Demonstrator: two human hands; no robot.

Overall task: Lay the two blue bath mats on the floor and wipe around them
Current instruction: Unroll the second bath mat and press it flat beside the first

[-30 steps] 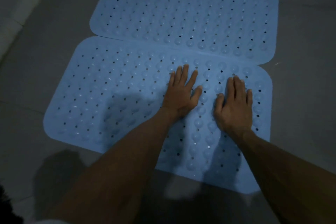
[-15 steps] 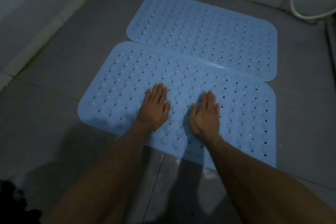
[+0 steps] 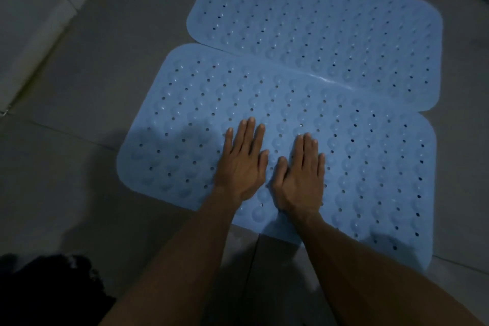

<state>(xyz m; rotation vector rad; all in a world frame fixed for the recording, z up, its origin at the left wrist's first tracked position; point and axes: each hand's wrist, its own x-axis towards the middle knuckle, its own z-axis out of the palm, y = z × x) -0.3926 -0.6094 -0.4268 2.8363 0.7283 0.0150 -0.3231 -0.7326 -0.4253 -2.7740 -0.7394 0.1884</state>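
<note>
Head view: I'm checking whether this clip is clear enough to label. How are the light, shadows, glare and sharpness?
Head view: dim and bluish-grey overall; soft shadow falls across the near mat's left end and on the floor below it; a small bright glare streak sits along the seam with the far mat; the left hand and right hand are sharp enough, and the frame's corners look smeared and slightly bowed.

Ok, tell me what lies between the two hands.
Only bare near mat surface between the left hand and right hand, nothing else; the head view shows it.
</note>
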